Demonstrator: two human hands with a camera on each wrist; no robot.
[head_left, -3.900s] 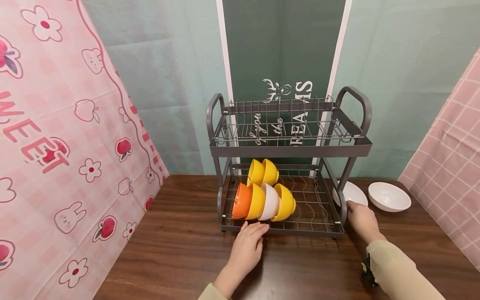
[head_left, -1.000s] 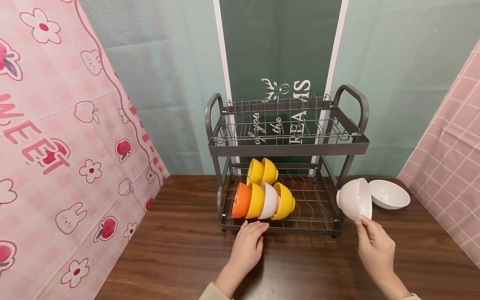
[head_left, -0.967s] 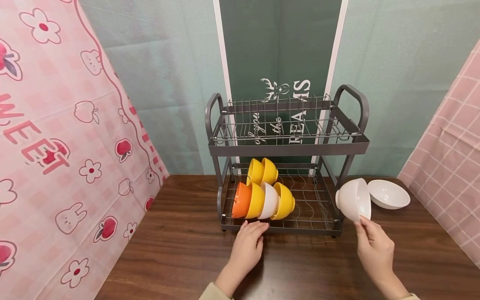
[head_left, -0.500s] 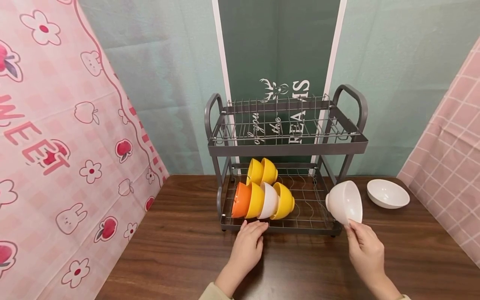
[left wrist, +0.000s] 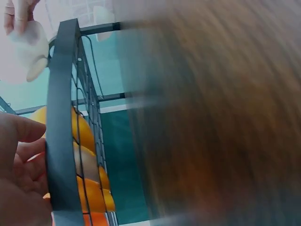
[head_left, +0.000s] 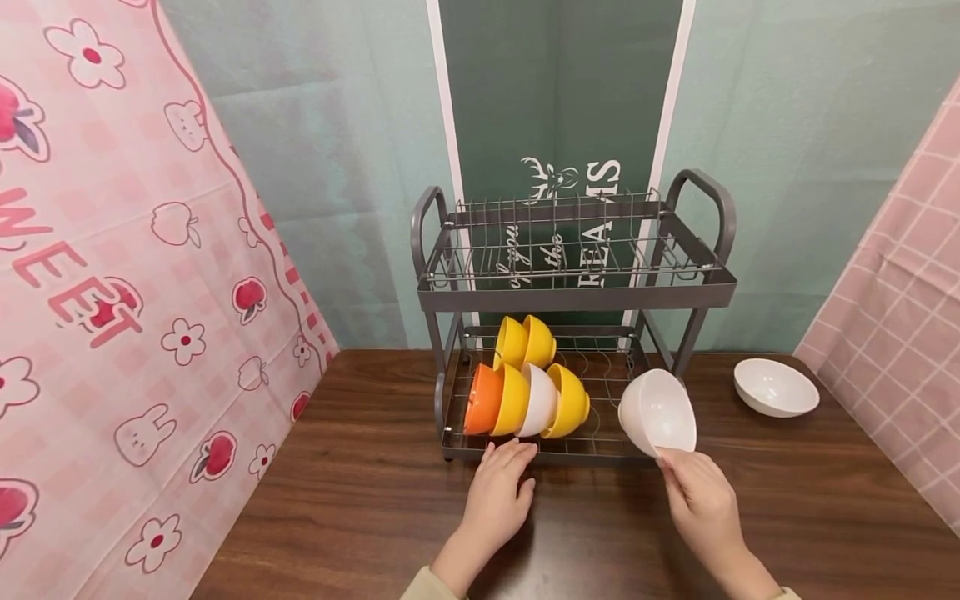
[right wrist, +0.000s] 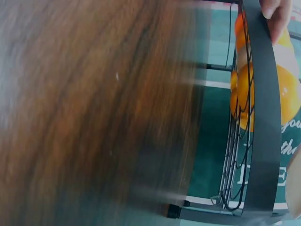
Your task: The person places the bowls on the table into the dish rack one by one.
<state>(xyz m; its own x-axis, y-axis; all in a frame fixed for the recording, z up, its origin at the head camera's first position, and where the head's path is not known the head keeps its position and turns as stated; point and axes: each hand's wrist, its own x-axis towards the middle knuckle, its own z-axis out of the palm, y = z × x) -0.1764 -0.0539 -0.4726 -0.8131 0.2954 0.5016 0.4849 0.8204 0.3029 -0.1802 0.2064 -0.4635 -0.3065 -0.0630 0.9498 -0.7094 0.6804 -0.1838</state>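
Note:
My right hand point(head_left: 701, 500) pinches the rim of a white bowl point(head_left: 660, 412), tilted with its inside toward me. In the head view that bowl overlaps the right front of the lower tier of a grey dish rack point(head_left: 577, 298). My left hand point(head_left: 495, 496) rests its fingertips on the lower tier's front rail point(left wrist: 63, 141). Behind those fingers a row of bowls stands on edge: an orange bowl point(head_left: 484, 402), a yellow bowl point(head_left: 512, 404), a white one point(head_left: 538, 404) and another yellow bowl point(head_left: 572, 404). At the right edge of the right wrist view, part of the held bowl point(right wrist: 295, 183) shows.
Two more yellow bowls point(head_left: 525, 342) stand on edge at the back of the lower tier. A shallow white dish point(head_left: 776, 388) sits on the wooden table point(head_left: 337, 483) right of the rack. The rack's upper tier point(head_left: 555, 250) has wire dividers. Patterned cloths hang around the table.
Earlier, my right hand was at a white bowl beside the rack. It has since lifted this bowl and carried it left to the lower tier. My left hand has stayed at the front rail.

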